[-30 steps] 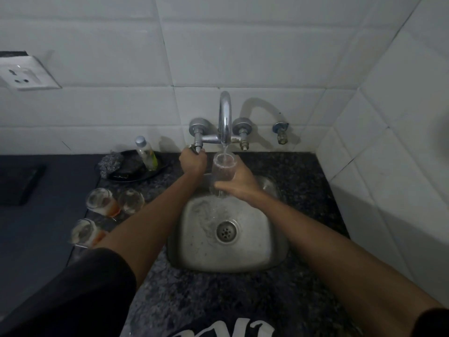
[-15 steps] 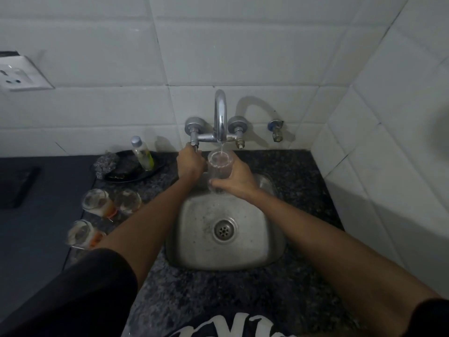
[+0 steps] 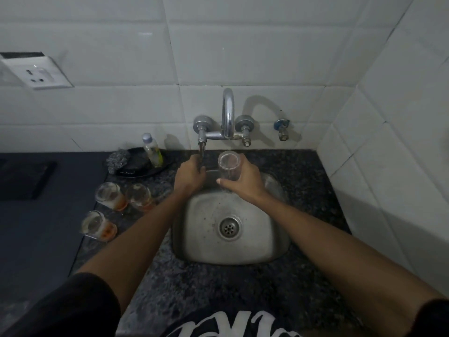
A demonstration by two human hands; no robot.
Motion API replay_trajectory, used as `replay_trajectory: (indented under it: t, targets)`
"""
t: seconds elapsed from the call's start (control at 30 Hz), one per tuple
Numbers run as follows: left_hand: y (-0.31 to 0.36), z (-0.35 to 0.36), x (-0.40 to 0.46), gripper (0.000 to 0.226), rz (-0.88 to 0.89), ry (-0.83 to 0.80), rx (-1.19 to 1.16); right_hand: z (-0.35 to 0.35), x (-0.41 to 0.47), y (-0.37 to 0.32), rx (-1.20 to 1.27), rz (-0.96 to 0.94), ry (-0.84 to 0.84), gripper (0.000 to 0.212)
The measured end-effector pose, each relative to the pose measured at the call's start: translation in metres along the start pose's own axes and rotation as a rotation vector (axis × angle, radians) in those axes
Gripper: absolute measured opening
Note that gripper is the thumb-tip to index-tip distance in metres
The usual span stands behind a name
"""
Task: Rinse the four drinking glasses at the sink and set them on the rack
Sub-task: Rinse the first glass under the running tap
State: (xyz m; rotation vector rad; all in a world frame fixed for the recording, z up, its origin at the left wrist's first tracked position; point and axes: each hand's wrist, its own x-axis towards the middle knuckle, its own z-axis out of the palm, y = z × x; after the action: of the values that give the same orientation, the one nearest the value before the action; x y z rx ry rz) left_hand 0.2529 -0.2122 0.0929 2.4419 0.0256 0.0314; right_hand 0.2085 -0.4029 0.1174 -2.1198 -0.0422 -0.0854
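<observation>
My right hand (image 3: 244,182) grips a clear drinking glass (image 3: 228,166) upright below the curved tap spout (image 3: 228,113), over the back of the steel sink (image 3: 209,244). My left hand (image 3: 190,176) grips the tap's left lever handle (image 3: 201,148). I cannot tell whether water is running. Three more glasses with orange residue stand on the counter left of the sink: one glass (image 3: 108,195), a second glass (image 3: 139,197) beside it and a third glass (image 3: 96,226) nearer to me. No rack is in view.
A black dish (image 3: 136,170) behind the glasses holds a steel scrubber (image 3: 116,160) and a small bottle (image 3: 152,152). A wall socket (image 3: 36,72) sits at upper left. Tiled walls close the back and right. A second valve (image 3: 281,130) sticks out right of the tap.
The view has tilted slightly. The glass sits a little lower under the spout, and the thin stream seen a second ago no longer shows. Both hands keep their grips.
</observation>
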Motion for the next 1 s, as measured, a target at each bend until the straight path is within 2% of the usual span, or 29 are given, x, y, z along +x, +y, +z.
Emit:
replay_trajectory:
  t: [0.23,0.37,0.83,1.0]
  targets:
    - [-0.003,-0.019,-0.020,0.042,0.025,-0.032,0.003,-0.003,-0.005,-0.002,-0.001,0.006,0.025,0.070]
    - [0.000,-0.024,-0.026,0.051,0.027,-0.047,0.003,-0.004,-0.009,-0.009,0.044,-0.028,0.105,0.071]
    - [-0.004,-0.037,-0.045,0.056,0.042,-0.019,0.039,-0.003,-0.021,-0.017,0.037,-0.023,0.105,0.075]
    - [-0.004,-0.038,-0.052,0.051,0.046,-0.002,0.052,-0.003,-0.026,-0.023,-0.006,-0.005,0.106,0.073]
